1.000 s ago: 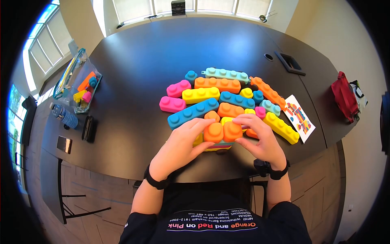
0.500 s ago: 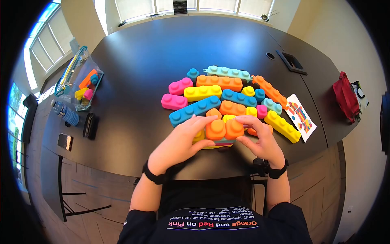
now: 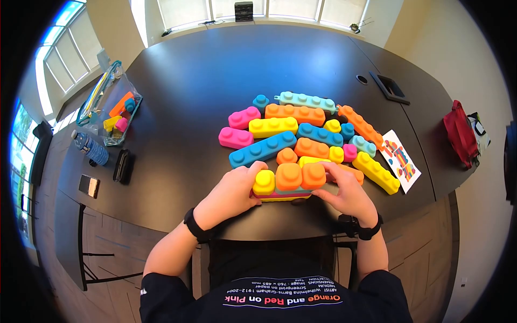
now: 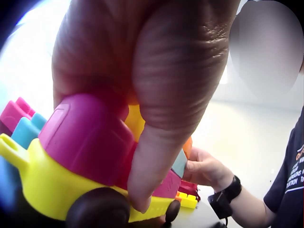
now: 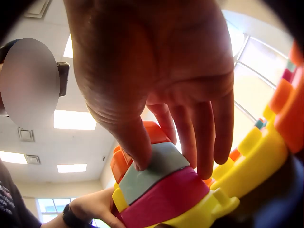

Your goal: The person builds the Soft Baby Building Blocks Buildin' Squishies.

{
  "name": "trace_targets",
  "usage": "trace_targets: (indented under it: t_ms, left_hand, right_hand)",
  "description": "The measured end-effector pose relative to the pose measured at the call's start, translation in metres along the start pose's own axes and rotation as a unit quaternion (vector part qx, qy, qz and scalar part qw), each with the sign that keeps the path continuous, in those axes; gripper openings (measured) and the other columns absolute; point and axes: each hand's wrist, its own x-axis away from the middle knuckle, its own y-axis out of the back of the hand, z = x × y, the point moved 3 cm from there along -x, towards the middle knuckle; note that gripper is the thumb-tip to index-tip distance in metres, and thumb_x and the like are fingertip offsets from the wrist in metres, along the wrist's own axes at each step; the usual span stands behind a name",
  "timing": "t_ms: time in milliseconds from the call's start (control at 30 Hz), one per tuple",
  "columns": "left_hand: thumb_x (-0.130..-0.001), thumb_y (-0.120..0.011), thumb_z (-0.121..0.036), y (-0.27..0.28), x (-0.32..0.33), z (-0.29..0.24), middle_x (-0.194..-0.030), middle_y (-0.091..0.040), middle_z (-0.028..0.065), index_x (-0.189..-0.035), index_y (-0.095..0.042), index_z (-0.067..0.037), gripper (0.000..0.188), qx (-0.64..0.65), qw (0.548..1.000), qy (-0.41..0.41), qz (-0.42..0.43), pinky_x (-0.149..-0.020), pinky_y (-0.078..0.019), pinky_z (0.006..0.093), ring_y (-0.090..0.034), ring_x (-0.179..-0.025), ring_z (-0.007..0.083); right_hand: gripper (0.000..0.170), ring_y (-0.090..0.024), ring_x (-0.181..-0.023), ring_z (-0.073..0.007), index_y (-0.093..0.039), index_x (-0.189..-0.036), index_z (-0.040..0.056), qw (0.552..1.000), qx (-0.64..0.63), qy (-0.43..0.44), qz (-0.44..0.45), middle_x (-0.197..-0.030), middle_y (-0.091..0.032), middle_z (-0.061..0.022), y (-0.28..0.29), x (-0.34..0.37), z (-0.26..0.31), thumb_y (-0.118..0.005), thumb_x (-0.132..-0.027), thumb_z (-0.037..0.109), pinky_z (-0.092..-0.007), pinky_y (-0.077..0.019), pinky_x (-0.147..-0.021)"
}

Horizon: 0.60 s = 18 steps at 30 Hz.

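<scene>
A stack of toy building blocks stands at the table's near edge. Its yellow base has dark wheels, with a magenta block and a pale teal block layered above. Along the top sit a yellow block and two orange blocks. My left hand grips the stack's left end, thumb down its near side by the base. At the right end my right hand holds the stack, its thumb against the teal block and its fingers on the far side.
Several loose blocks lie just beyond the stack, beside a picture card. To the left are a clear bag of blocks, a water bottle, a black case and a phone. A red bag sits far right.
My left hand has moved left from the orange block to the stack's left end, uncovering the yellow top block. My right hand stays at the right end. The head view has shifted slightly.
</scene>
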Motion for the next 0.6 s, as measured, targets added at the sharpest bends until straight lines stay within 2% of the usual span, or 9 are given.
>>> trace_targets:
  t_ms: [67,167,300,367,467,600]
  left_hand:
    - [-0.070,-0.094,-0.013,-0.004,-0.001,0.004,-0.101,-0.070,0.0159,-0.124,-0.058,-0.012,0.065,-0.012,1.000,-0.004,-0.016,-0.091,-0.0554,0.0474,-0.068,-0.106,0.0406]
    - [-0.067,-0.095,-0.014,-0.006,-0.001,0.002,-0.101,-0.072,0.0154,-0.123,-0.058,-0.012,0.068,-0.035,0.999,0.022,-0.009,-0.090,-0.0562,0.0471,-0.069,-0.104,0.0407]
    - [-0.065,-0.096,-0.014,-0.006,0.000,0.003,-0.101,-0.074,0.0156,-0.121,-0.059,-0.012,0.067,-0.006,1.000,0.008,-0.019,-0.089,-0.0567,0.0465,-0.071,-0.104,0.0402]
    - [-0.065,-0.095,-0.013,-0.005,0.000,0.001,-0.101,-0.075,0.0154,-0.118,-0.060,-0.011,0.064,0.017,0.999,0.026,-0.007,-0.089,-0.0569,0.0464,-0.072,-0.103,0.0395]
    - [-0.064,-0.095,-0.013,-0.009,0.003,0.005,-0.099,-0.075,0.0148,-0.117,-0.061,-0.010,0.063,-0.003,1.000,0.016,-0.021,-0.088,-0.0574,0.0469,-0.072,-0.101,0.0402]
    - [-0.063,-0.095,-0.013,-0.007,0.016,0.007,-0.098,-0.075,0.0151,-0.114,-0.062,-0.009,0.061,-0.014,0.998,-0.011,-0.066,-0.084,-0.0580,0.0472,-0.072,-0.098,0.0412]
  right_hand:
    - [0.062,-0.075,-0.106,-0.0293,-0.056,-0.142,0.0012,1.000,0.006,0.000,0.000,-0.121,-0.074,-0.0152,-0.001,0.000,0.002,-0.085,-0.089,0.015,-0.0379,-0.0589,-0.094]
    - [0.062,-0.075,-0.107,-0.0294,-0.056,-0.142,0.0010,1.000,0.000,0.007,-0.001,-0.122,-0.074,-0.0155,0.000,-0.001,0.000,-0.085,-0.089,0.014,-0.0382,-0.0588,-0.094]
    - [0.061,-0.074,-0.108,-0.0297,-0.057,-0.141,0.0003,1.000,-0.010,0.009,0.012,-0.123,-0.073,-0.0155,-0.001,-0.002,0.001,-0.085,-0.089,0.013,-0.0384,-0.0584,-0.096]
    - [0.060,-0.074,-0.108,-0.0297,-0.057,-0.141,0.0002,1.000,-0.017,0.012,0.009,-0.124,-0.073,-0.0154,-0.001,-0.002,0.002,-0.084,-0.089,0.012,-0.0383,-0.0582,-0.097]
    - [0.061,-0.074,-0.109,-0.0291,-0.057,-0.142,0.0008,1.000,-0.015,0.012,0.013,-0.125,-0.073,-0.0147,0.000,-0.002,0.003,-0.085,-0.089,0.012,-0.0373,-0.0578,-0.097]
    - [0.065,-0.074,-0.112,-0.0248,-0.057,-0.146,0.0064,0.998,-0.060,0.005,0.005,-0.129,-0.072,-0.0112,0.004,-0.002,0.009,-0.085,-0.087,0.011,-0.0358,-0.0578,-0.096]
